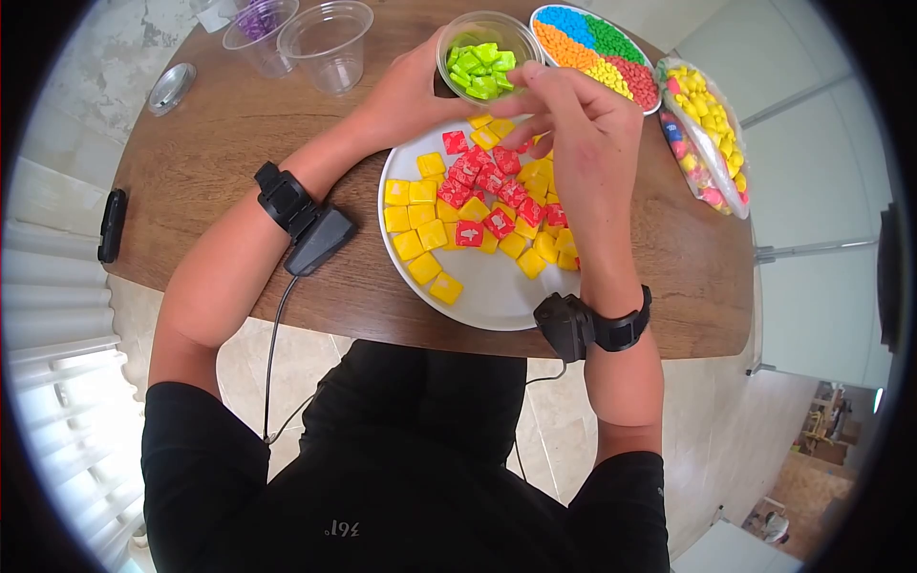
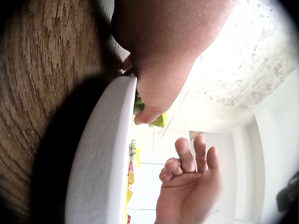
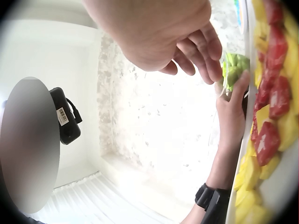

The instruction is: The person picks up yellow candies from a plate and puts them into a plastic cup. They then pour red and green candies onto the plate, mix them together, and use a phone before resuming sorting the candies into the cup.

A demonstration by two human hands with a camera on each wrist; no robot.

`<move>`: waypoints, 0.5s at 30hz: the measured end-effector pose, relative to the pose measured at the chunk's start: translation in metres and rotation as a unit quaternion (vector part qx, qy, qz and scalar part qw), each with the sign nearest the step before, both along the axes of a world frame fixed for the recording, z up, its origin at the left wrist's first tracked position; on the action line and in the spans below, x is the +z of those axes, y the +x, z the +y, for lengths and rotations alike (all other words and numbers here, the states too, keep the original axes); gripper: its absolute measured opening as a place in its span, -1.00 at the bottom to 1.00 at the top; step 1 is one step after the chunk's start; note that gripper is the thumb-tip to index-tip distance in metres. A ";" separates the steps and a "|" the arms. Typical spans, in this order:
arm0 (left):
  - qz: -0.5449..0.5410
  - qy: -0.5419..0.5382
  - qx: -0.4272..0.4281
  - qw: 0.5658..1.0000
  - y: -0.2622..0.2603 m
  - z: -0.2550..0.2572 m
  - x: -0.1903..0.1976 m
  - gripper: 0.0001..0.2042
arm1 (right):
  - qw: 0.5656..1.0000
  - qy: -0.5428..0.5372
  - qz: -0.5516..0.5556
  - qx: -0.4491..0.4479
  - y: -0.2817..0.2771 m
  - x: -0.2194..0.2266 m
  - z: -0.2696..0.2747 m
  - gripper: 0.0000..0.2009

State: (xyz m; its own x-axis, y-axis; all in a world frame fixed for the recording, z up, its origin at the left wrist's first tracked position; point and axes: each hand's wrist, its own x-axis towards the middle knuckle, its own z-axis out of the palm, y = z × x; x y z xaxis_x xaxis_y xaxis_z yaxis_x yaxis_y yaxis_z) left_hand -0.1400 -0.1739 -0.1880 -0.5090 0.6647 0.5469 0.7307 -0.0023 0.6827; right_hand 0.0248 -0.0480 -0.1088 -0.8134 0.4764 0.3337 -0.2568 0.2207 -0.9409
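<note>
In the head view my left hand (image 1: 413, 91) holds a clear plastic cup (image 1: 489, 21) at the far rim of a white plate (image 1: 478, 304). Green wrapped candies (image 1: 478, 69) fill its bottom. My right hand (image 1: 594, 124) hovers at the cup's right side, index finger and thumb close to the rim. Its fingers (image 3: 198, 49) are loosely bent with nothing between them in the right wrist view. Beneath the hands, red candies (image 1: 499, 222) lie heaped among yellow candies (image 1: 408, 245) on the plate. The left wrist view shows my left thumb (image 2: 150, 113) against the cup, most of which the plate hides.
Behind the left forearm stand an empty clear cup (image 1: 327, 48) and another with purple pieces (image 1: 258, 21). A round lid (image 1: 172, 88) lies at the left. Far right are a dish of sorted coloured pieces (image 1: 594, 57) and a bag of yellow candies (image 1: 707, 119).
</note>
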 end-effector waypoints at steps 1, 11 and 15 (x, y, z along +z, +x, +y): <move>0.000 0.000 0.001 1.000 0.000 -0.001 0.000 -0.21 | 1.000 -0.003 -0.025 0.005 0.002 0.002 0.002 -0.74; -0.025 0.008 -0.016 1.000 0.001 0.003 -0.001 -0.21 | 0.999 0.003 -0.033 -0.005 0.001 -0.001 0.007 -0.73; -0.031 0.021 -0.014 0.999 0.003 0.002 -0.004 -0.12 | 0.997 0.036 -0.057 -0.022 -0.006 -0.007 0.012 -0.75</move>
